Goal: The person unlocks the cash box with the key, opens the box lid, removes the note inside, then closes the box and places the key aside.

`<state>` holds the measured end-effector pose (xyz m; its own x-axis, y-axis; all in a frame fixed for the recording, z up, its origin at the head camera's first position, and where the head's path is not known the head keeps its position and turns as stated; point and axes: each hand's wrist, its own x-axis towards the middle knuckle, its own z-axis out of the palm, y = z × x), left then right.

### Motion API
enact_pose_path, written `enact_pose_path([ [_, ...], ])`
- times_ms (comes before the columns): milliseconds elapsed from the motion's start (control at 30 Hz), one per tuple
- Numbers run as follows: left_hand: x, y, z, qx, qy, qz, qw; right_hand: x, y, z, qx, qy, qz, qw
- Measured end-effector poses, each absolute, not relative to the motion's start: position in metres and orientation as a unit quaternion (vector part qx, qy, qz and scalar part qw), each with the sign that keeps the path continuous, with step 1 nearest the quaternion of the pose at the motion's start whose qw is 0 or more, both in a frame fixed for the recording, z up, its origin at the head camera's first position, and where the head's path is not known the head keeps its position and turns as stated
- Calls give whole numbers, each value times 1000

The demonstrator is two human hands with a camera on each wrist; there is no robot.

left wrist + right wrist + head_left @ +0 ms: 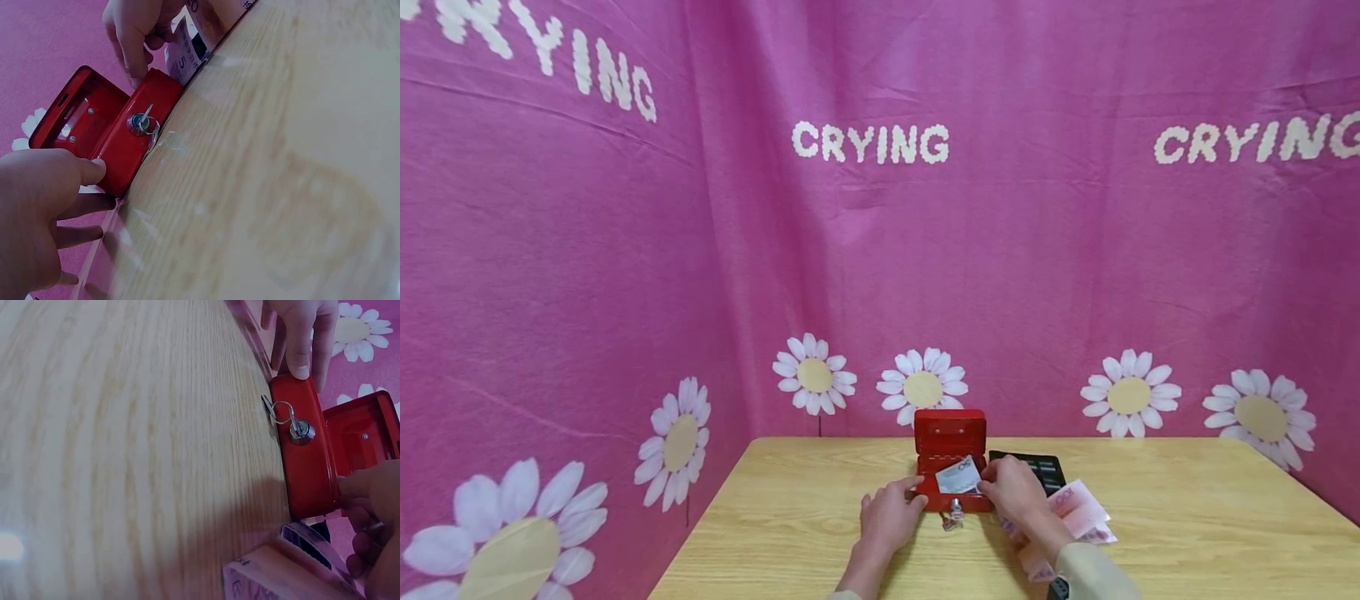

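A small red cash box (pixel 955 503) stands on the table with its lid (pixel 951 432) raised at the back. A pale grey-green banknote (pixel 957 477) marked 50 lies slanted in it. My right hand (pixel 1015 487) is at the box's right edge and pinches the note's right end, its other fingers curled; the fingertips are partly hidden. My left hand (pixel 889 515) steadies the box's left end, thumb on the rim, with the fingers (pixel 84 203) spread fairly straight beside it. A keyed lock (pixel 139 123) sits on the front, with a key ring (pixel 282 411) hanging from it.
To the right of the box lies a black tray (pixel 1052 473) with compartments, partly behind my right hand. Pink banknotes (pixel 1078 508) lie beneath and beside my right forearm. The wooden table (pixel 805 483) meets a pink curtain (pixel 1000 275) at the back.
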<state>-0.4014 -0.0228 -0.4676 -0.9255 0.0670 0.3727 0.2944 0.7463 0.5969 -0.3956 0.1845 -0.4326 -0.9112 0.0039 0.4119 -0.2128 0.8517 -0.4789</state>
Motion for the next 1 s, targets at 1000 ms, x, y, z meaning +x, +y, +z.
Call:
enact_pose_path([
  [1000, -404, -21, -468, -83, -920, -351, 150, -398, 182, -439, 16, -928, 328, 173],
])
